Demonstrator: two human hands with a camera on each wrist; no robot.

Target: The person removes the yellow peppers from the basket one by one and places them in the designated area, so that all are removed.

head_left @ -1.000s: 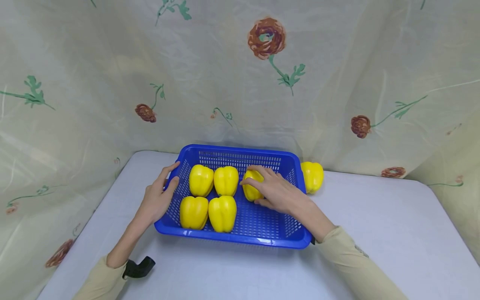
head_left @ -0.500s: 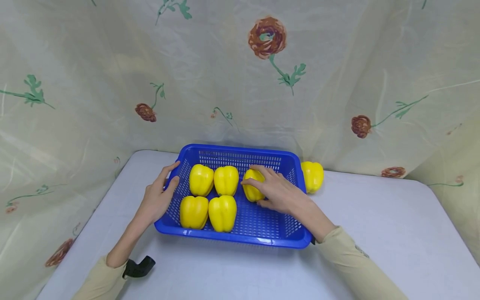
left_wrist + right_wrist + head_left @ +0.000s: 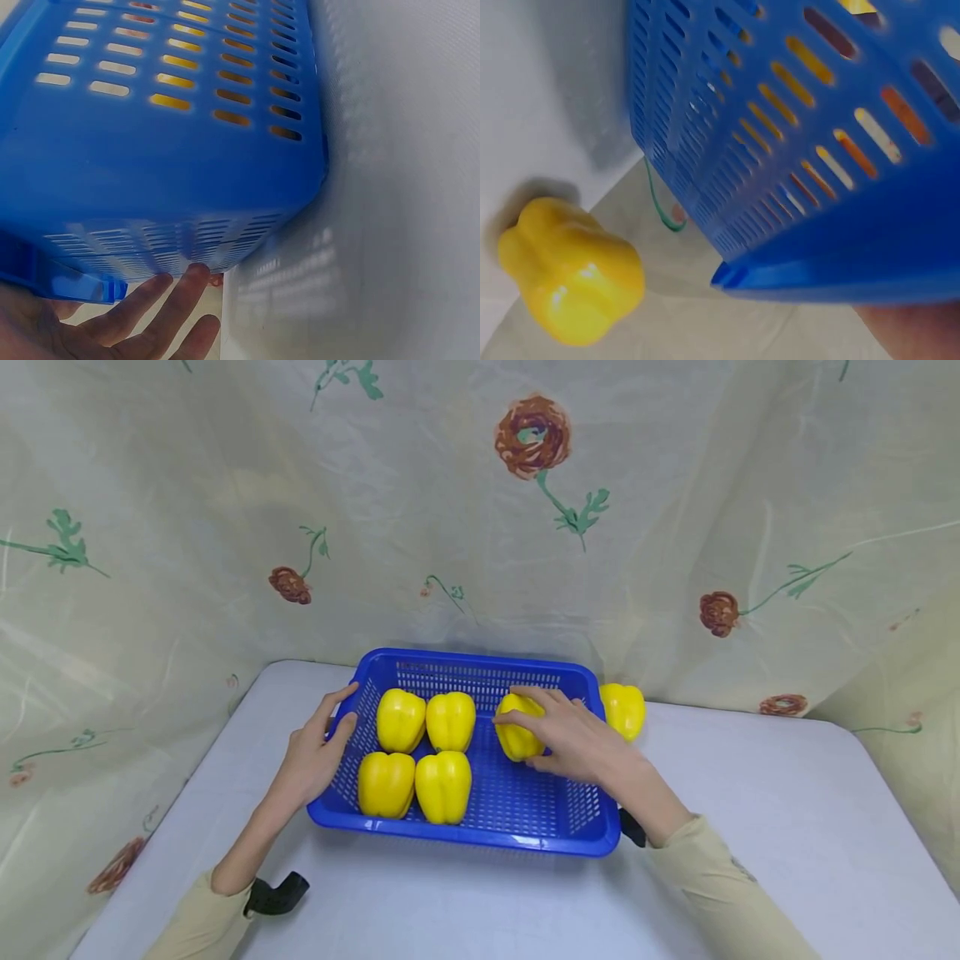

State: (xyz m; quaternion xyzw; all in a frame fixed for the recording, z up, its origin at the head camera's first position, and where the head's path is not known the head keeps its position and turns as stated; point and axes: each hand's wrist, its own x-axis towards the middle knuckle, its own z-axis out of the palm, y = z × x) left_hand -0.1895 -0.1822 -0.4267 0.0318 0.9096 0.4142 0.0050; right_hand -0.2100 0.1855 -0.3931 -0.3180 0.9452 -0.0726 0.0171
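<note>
My left hand [image 3: 313, 760] holds the left end of a blue slotted plastic basket [image 3: 465, 833], thumb over the rim. In the left wrist view its fingers [image 3: 176, 300] lie along the outer wall below the rim. Inside the basket, toward the back right, my right hand [image 3: 573, 739] grips a yellow bell pepper [image 3: 517, 727], thumb and fingers spread around it. The hand covers that pepper's right side. Several more yellow bell peppers [image 3: 444, 787] stand in two rows in the basket's left half. The right wrist view shows mostly the basket wall [image 3: 840, 240], which hides the grip.
Outside the basket's right end, another yellow bell pepper [image 3: 624, 710] lies on the white table [image 3: 750, 793]. A flowered curtain [image 3: 420, 510] hangs behind the table and at both sides. Dark wrist mounts [image 3: 277, 893] sit at the cuffs.
My right hand has shifted slightly to the right with the bell pepper, widening its gap from the other peppers. My left hand and the basket stay in place.
</note>
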